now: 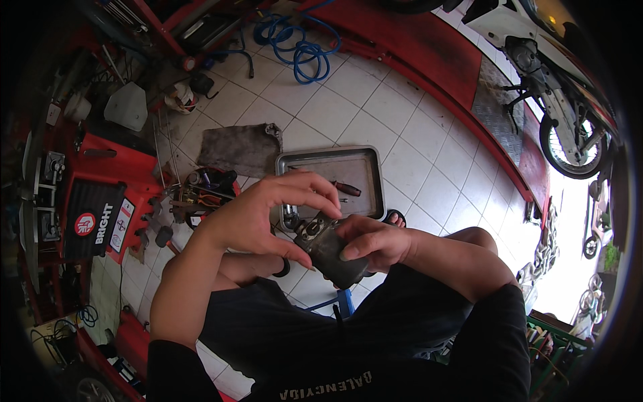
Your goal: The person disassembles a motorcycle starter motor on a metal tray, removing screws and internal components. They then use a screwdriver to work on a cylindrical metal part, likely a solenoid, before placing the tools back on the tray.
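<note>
In the head view, my right hand [375,242] is closed on a dark, boxy metal part [331,258] with a fitting on its upper end, thumb across its face. My left hand [274,214] arches over the part's upper left with thumb and fingers apart, the tips at its edges; whether they touch it is unclear. Beneath and beyond both hands, a rectangular metal tray [380,181] lies on the tiles, holding a red-handled screwdriver [347,189] and small items that I cannot make out.
A grey rag [238,151], a tool container [207,191] and a red cabinet [114,167] are on the left. A coiled blue hose [305,57] lies ahead. A red platform [429,67] and a motorcycle [556,114] stand at right. Below the part shows blue metalwork [345,301].
</note>
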Motion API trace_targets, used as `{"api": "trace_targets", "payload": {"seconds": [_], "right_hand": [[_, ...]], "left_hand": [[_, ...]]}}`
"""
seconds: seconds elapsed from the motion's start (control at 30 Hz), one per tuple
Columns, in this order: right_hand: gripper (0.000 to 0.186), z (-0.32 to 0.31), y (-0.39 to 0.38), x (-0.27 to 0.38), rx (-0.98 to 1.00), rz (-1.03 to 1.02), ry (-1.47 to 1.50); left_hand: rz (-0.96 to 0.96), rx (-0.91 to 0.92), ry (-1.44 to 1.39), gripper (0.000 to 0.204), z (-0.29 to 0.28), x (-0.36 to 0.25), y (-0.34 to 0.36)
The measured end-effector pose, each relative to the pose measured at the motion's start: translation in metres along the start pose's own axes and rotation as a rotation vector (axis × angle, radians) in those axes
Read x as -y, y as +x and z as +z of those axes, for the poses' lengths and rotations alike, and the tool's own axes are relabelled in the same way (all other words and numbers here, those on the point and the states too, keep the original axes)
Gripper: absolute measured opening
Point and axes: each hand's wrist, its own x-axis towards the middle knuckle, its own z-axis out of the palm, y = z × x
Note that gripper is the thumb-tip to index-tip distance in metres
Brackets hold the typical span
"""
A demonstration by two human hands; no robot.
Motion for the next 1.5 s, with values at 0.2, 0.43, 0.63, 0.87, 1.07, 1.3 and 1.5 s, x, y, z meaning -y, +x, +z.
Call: {"api": "trace_targets", "payload": {"seconds": [0.2, 0.43, 0.63, 0.87, 1.07, 1.3, 1.5], "right_hand": [[0.047, -0.103, 0.024, 0.017, -0.426, -0.188, -1.239], [0.053, -0.285, 0.067, -0.037, -1.188, 0.317, -1.583], [0.05, -0.333, 0.088, -0.071, -1.31, 0.389, -1.394], [0.042, -0.379, 0.112, -0.084, -1.538, 0.325, -1.409], [0.038, -0.353, 0.127, -0.078, -1.733, 0.202, -1.363], [0.035, -0.285, 0.133, -0.152, -0.767, 0.26, -1.775], [0.022, -0.286, 0.179, -0.169, -0.992, 0.108, -1.836]], "left_hand": [[-0.383, -0.105, 0.756, 0.094, -0.008, 0.013, -0.01], [-0.492, -0.085, 0.708, 0.082, -0.015, 0.019, -0.01], [-0.476, -0.056, 0.717, 0.078, -0.014, 0.024, -0.02], [-0.523, 0.025, 0.744, 0.075, -0.019, 0.026, -0.011], [-0.541, 0.01, 0.728, 0.075, -0.02, 0.033, -0.017], [-0.528, -0.013, 0.782, 0.073, -0.023, 0.033, -0.017], [-0.58, -0.055, 0.765, 0.073, -0.024, 0.027, -0.029]]}}
